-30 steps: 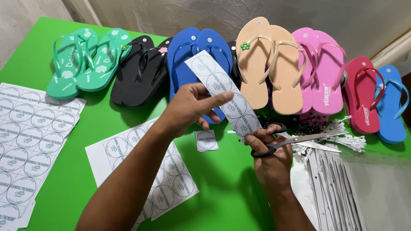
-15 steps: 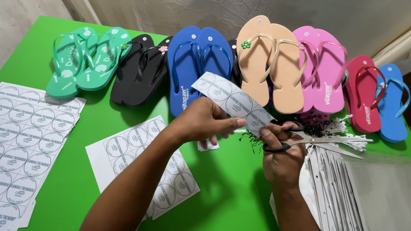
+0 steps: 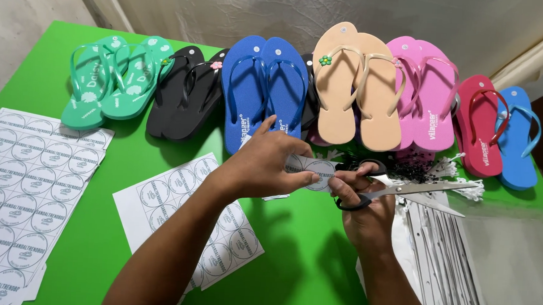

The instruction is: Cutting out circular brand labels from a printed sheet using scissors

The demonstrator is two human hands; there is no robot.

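1. Lowered since the earlier frames, the label strip now lies nearly flat between both hands instead of slanting up over the blue flip-flops.
2. Along the green table's far edge runs a row of flip-flops: green, black, blue, beige, pink, red, light blue.
3. Two sheets of round labels lie near the left arm: a large sheet cut off at the left edge, and a smaller sheet partly hidden under the forearm.
4. Open green surface shows between the two sheets and below the hands.
5. At right, a stack of trimmed white strips runs off the lower edge.
6. The left hand pinches the strip, covering most of it.
7. The right hand grips the scissors by their black handles, blades parted, just beside the strip's end; whether they touch it is unclear.
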